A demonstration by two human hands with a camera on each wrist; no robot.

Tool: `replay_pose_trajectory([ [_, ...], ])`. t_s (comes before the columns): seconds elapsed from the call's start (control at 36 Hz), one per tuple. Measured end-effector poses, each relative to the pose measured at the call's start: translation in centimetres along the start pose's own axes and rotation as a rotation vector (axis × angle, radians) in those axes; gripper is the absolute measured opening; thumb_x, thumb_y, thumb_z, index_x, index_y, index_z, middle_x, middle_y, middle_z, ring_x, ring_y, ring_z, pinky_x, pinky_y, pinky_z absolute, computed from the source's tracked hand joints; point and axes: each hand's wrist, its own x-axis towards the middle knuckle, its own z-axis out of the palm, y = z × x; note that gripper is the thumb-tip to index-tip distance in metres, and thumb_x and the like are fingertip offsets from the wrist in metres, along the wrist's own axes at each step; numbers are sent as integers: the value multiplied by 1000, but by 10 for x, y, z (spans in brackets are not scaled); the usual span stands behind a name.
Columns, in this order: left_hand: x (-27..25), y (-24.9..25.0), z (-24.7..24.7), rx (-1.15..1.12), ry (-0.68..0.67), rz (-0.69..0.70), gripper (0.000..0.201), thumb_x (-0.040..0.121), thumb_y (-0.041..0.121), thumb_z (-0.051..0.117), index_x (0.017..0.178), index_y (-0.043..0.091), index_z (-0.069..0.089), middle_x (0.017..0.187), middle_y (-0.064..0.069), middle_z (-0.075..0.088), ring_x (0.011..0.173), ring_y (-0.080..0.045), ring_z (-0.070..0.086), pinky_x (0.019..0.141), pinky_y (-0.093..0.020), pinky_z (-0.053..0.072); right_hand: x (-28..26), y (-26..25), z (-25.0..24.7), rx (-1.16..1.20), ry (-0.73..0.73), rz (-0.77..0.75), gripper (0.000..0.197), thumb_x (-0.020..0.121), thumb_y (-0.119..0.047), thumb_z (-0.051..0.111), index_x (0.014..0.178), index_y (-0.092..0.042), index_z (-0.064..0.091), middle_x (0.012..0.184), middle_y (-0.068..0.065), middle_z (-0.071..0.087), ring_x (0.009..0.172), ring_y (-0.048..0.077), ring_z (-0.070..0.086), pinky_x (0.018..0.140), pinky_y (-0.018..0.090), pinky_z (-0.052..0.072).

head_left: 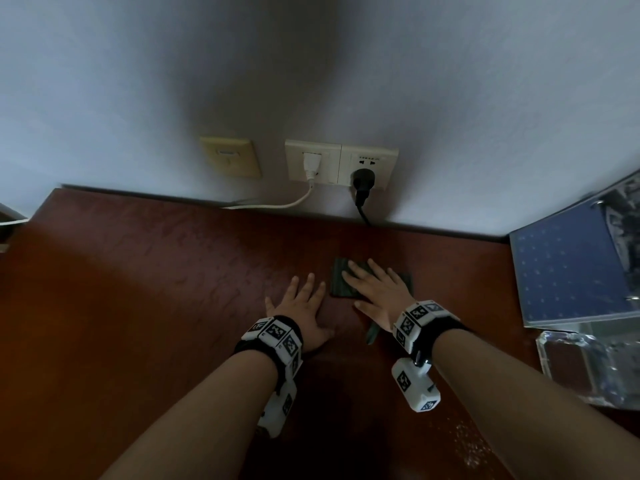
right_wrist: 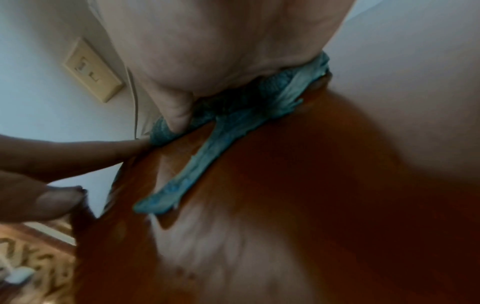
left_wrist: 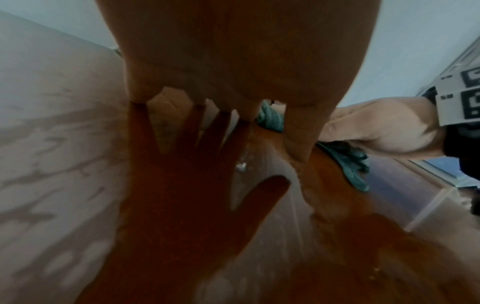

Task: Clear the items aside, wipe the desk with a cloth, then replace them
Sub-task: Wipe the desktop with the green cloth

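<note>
With the middle of the tabletop [head_left: 145, 278] bare and a blue ring binder [head_left: 568, 271] plus a clear acrylic box [head_left: 588, 368] sitting off at its right edge, the step in hand looks like the wipe itself, w/ the clearing done and the putting-back not yet begun.

Head view: right hand [head_left: 377, 289] lies flat, fingers straight and spread, pressing a folded green cloth [head_left: 341, 284] onto the wood, just short of the wall sockets [head_left: 341, 164]. A loose tail of cloth pokes out under the wrist. Left hand [head_left: 301, 310] is flat on bare wood just beside the cloth, fingers splayed, grasping nothing; seems to be bracing.

Left wrist view: left hand's fingers [left_wrist: 298, 133] reach down straight to the glossy surface, their reflection below. Cloth shows teal here, bunched under the right hand, which sits on top of it.

Right wrist view: blurred, but the palm bears down on the cloth [right_wrist: 207, 148], thumb [right_wrist: 176, 111] tucked at its edge; a strip trails toward the camera. The left hand's fingertip reaches the cloth's near corner; touching or just beside, can't tell.

Next, I'd judge: steady downward pressure and long strokes over the unwiped left and near parts, keeping the trailing strip from dragging loose, and staying clear of the plugged cables at the back. Binder and box go back after.
</note>
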Motion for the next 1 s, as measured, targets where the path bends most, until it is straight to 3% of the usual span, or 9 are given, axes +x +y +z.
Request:
replay_pose_trajectory([
  [0.22, -14, 4, 9, 88, -100, 25, 138, 67, 60, 83, 155, 33, -20, 159, 8, -34, 148, -26, -27, 111, -75, 10, -40, -19, -3, 108, -70, -34, 66, 98, -7, 40, 149, -38, 14, 154, -21, -7, 147, 14, -8, 116, 34, -6],
  [0.33, -12, 3, 11, 112, -106, 16, 143, 64, 54, 87, 153, 35, -23, 158, 8, -36, 147, -28, -29, 110, -77, 9, -47, -21, -16, 542, -123, -29, 57, 91, 6, 52, 144, -8, 35, 155, 4, 24, 144, 16, 10, 119, 26, 12],
  [0.39, -11, 4, 12, 114, -109, 9, 144, 64, 54, 87, 153, 35, -24, 157, 8, -38, 147, -28, -30, 110, -77, 8, -47, -15, -25, 925, -21, 150, 46, 88, 19, 46, 129, 1, 54, 143, 8, 42, 131, 18, 38, 101, 13, 39],
  [0.44, -9, 5, 13, 116, -120, -3, 143, 65, 53, 87, 152, 36, -26, 156, 7, -40, 146, -29, -31, 109, -78, 7, -38, -4, -34, 1095, 37, 293, 58, 85, 27, 27, 111, -4, 68, 128, 15, 58, 114, 27, 56, 85, 20, 52],
  [0.58, -9, 8, 13, 101, -139, -21, 146, 65, 52, 88, 150, 36, -29, 153, 7, -44, 144, -30, -34, 108, -79, 5, -12, 15, -65, 1008, 282, 403, 61, 88, 16, 29, 121, -22, 63, 123, 13, 58, 89, 26, 60, 51, 12, 49],
  [0.67, -7, 6, 14, 103, -139, -24, 147, 63, 53, 88, 149, 37, -30, 152, 7, -45, 143, -30, -36, 107, -80, 3, 7, 25, -59, 850, 373, 416, 65, 88, 13, 31, 137, -25, 50, 145, 7, 42, 124, 30, 48, 92, 22, 48],
  [0.72, -6, 5, 15, 105, -145, -23, 147, 63, 54, 88, 148, 37, -31, 152, 7, -46, 143, -30, -37, 107, -80, 2, 18, 28, -48, 664, 261, 381, 68, 89, 9, 36, 147, -26, 32, 158, 0, 20, 145, 28, 18, 118, 31, 18],
  [0.86, -5, 6, 16, 91, -152, -10, 147, 63, 53, 88, 148, 38, -31, 151, 7, -47, 142, -30, -39, 105, -82, 0, 24, 20, -17, 119, 55, 327, 80, 94, -41, 50, 152, -31, -4, 158, -10, -16, 147, 24, -10, 117, 45, 3],
  [1.0, -1, 5, 16, 105, -155, -15, 150, 61, 56, 88, 147, 38, -33, 151, 6, -48, 141, -31, -40, 103, -83, 0, 3, 13, -1, -9, 35, 170, 76, 95, -49, 42, 150, -35, -8, 157, -13, -20, 146, 21, -14, 117, 44, -1],
])
